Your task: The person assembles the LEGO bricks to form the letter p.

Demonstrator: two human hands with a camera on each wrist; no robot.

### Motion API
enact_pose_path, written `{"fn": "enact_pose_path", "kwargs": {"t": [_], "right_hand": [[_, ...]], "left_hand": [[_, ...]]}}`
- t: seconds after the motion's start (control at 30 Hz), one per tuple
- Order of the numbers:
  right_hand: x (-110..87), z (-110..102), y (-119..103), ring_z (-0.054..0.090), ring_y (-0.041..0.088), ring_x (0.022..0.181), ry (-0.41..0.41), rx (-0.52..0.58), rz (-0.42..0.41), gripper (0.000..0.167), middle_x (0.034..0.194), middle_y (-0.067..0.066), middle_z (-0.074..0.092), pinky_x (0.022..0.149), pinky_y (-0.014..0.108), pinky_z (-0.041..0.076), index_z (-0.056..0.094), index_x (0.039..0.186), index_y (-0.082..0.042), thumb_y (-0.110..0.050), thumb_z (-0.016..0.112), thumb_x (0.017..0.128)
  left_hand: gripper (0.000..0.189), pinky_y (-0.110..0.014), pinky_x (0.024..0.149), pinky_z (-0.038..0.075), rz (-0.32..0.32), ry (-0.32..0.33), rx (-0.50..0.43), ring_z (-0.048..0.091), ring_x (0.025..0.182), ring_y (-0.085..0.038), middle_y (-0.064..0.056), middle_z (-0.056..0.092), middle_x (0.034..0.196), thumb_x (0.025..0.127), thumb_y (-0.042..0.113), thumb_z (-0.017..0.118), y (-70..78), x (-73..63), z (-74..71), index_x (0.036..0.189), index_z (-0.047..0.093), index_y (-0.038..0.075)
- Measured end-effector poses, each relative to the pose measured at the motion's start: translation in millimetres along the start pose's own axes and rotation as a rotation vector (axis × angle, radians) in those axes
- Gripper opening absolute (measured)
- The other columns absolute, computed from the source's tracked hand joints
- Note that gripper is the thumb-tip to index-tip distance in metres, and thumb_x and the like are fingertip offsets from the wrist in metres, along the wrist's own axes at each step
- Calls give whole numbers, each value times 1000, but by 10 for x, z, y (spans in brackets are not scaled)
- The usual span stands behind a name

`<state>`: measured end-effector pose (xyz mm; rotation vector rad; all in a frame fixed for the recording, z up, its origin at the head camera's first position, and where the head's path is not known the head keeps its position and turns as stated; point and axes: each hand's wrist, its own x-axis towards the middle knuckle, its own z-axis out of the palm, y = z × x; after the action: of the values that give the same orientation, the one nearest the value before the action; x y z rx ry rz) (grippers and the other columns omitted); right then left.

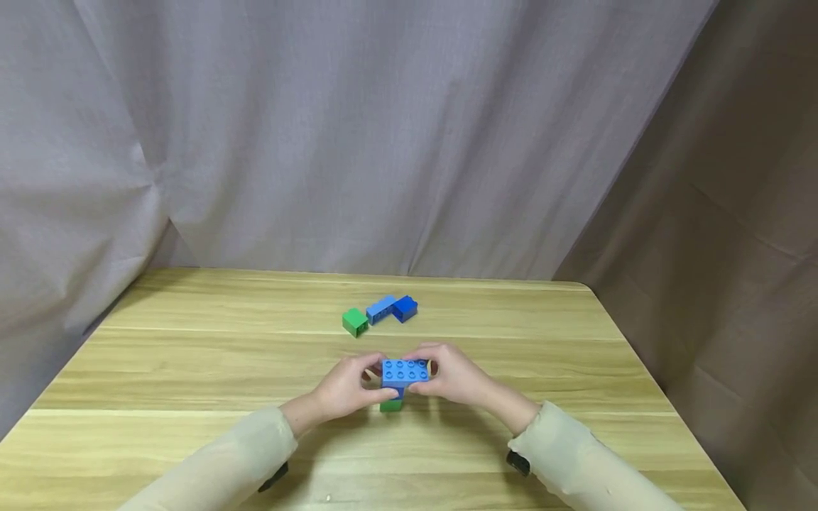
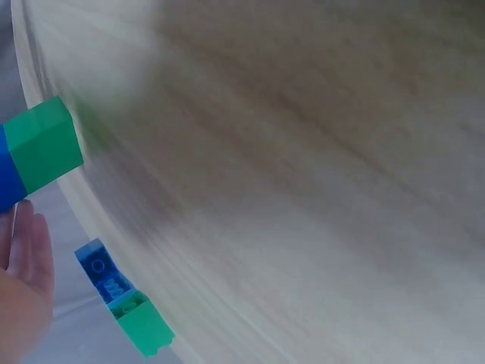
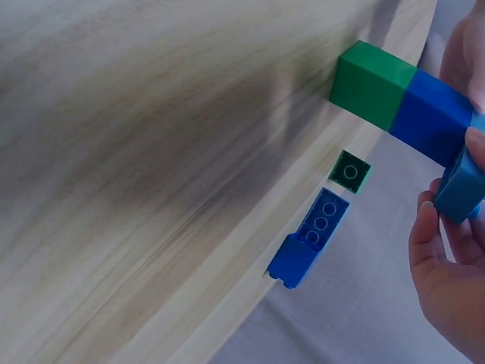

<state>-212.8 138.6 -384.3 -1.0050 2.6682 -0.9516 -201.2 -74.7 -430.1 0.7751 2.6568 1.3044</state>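
A light blue eight-stud toy building brick (image 1: 405,372) lies across the top of a small stack, above a dark blue brick (image 3: 432,117) and a green brick (image 3: 373,85). My right hand (image 1: 450,376) pinches the light blue brick's right end, thumb in front and fingers behind. From the left, my left hand (image 1: 350,383) grips the stack around where the light blue and dark blue bricks meet. The light blue brick overhangs the stack to the right. Whether the green brick (image 2: 49,144) touches the table is hard to tell.
Beyond the hands, three loose bricks lie on the wooden table (image 1: 192,355): a green one (image 1: 354,321), a light blue one (image 1: 380,309) and a dark blue one (image 1: 405,309). The two blue ones touch. A grey curtain (image 1: 319,142) hangs behind the table.
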Motion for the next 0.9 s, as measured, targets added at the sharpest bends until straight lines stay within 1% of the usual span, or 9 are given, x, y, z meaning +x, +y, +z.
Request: {"fn": "enact_pose_path", "kwargs": {"t": [0.1, 0.2, 0.3, 0.43, 0.57, 0.73, 0.9], "right_hand": [[3, 4, 2, 48, 6, 69, -1, 2, 5, 36, 101, 7, 67, 59, 16, 44, 66, 109, -3, -11, 76, 75], [5, 5, 2, 49, 8, 69, -2, 1, 8, 36, 101, 8, 67, 59, 16, 44, 66, 109, -2, -10, 76, 75], [7, 7, -1, 50, 10, 70, -3, 2, 12, 37, 101, 8, 67, 59, 16, 45, 66, 109, -2, -10, 76, 75], [15, 10, 1, 51, 11, 71, -9, -2, 18, 37, 101, 8, 67, 60, 16, 45, 66, 109, -2, -10, 76, 75], [18, 11, 12, 52, 11, 74, -34, 4, 32, 38, 105, 9, 66, 62, 16, 45, 64, 111, -3, -13, 75, 76], [18, -28, 68, 53, 12, 81, -93, 75, 41, 41, 113, 11, 63, 65, 17, 47, 62, 116, -5, -17, 75, 78], [34, -177, 191, 55, 15, 89, -173, 190, 24, 47, 114, 13, 63, 71, 21, 50, 57, 123, -2, -21, 71, 82]], "left_hand": [[41, -32, 78, 55, 21, 35, 5, 63, 91, -18, -5, 68, 99, 81, 33, 72, 4, -4, -19, 112, 61, 7], [37, -35, 78, 55, 42, 54, 6, 64, 91, -19, -4, 69, 98, 81, 32, 72, 2, -3, -30, 109, 62, 9], [32, -35, 78, 55, 48, 44, -1, 64, 91, -20, -3, 69, 96, 82, 32, 71, -5, -5, -32, 103, 63, 10], [30, -34, 77, 56, 46, 37, -20, 64, 90, -19, -2, 69, 95, 82, 32, 71, -14, -5, -32, 102, 63, 10], [30, -32, 76, 56, 43, 34, -32, 64, 90, -17, -2, 69, 95, 82, 31, 72, -23, -6, -33, 101, 62, 11], [30, -27, 76, 55, 39, 29, -36, 64, 89, -15, -2, 69, 95, 82, 31, 72, -31, -3, -26, 102, 62, 11], [29, -23, 75, 54, 51, 32, -46, 65, 88, -15, -2, 70, 95, 81, 28, 73, -19, 9, -27, 101, 62, 10]]}}
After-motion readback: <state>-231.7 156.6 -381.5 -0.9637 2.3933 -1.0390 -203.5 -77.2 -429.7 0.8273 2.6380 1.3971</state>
